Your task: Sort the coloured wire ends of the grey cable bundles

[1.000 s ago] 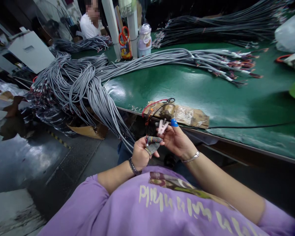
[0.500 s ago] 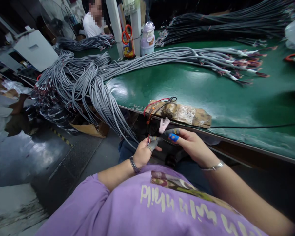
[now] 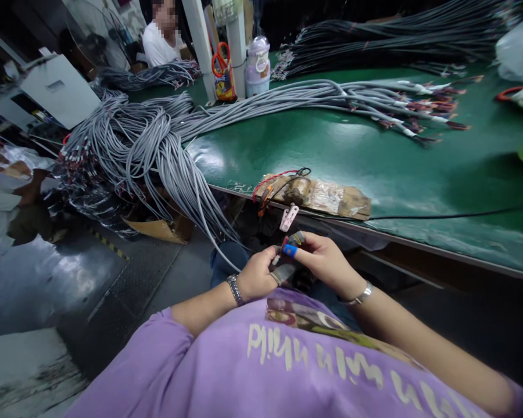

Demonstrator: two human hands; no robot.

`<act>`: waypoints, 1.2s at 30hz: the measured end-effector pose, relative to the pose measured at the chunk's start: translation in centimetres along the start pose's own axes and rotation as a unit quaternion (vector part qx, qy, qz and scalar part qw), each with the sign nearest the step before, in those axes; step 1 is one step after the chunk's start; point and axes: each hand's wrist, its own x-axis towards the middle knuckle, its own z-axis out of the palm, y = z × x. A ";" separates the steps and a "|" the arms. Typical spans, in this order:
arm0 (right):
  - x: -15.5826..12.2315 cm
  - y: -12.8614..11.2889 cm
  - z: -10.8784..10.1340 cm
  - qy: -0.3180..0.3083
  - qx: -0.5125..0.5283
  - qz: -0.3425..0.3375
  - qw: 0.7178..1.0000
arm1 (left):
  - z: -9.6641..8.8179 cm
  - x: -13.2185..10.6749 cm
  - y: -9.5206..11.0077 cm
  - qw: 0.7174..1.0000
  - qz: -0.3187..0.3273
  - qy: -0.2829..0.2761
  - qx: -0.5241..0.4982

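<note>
My left hand (image 3: 258,271) is closed around the end of a grey cable (image 3: 224,254), which runs up to the large bundle at the left. Thin dark and reddish wires (image 3: 283,242) stick out between my fingertips. My right hand (image 3: 329,262) pinches these wires, with finger and thumb pressed together and touching the left fingertips. Grey finger covers are on both hands, and a blue wrap is on the right thumb. Just beyond the hands, a pink clip (image 3: 289,217) hangs at the bench edge below a taped wooden block (image 3: 326,198) with red and black leads.
A heavy bundle of grey cables (image 3: 157,139) drapes over the left bench edge. Stripped cable ends (image 3: 436,107) lie across the green bench (image 3: 396,168). A purple bottle (image 3: 258,67) and red-handled scissors (image 3: 221,61) stand by a post. Other people sit at the left and back.
My right hand has come left and down to meet my left hand and now pinches the wires. Before, the two hands were apart. The view has shifted slightly.
</note>
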 end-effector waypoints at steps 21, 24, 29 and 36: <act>-0.1 -0.4 -0.2 -0.023 -0.012 0.037 0.999 | 0.2 0.1 0.8 0.987 -0.041 0.111 -0.105; -0.2 -0.3 0.1 -0.007 -0.025 0.026 0.999 | 0.2 0.4 0.7 0.988 -0.072 0.068 -0.115; -0.1 -1.0 -0.1 -0.065 -0.080 -0.006 0.995 | -0.4 0.8 0.6 0.973 -0.164 -0.024 -0.158; 0.2 -0.8 -0.4 -0.026 -0.078 -0.016 0.997 | -0.3 0.3 0.7 0.976 -0.101 0.086 -0.171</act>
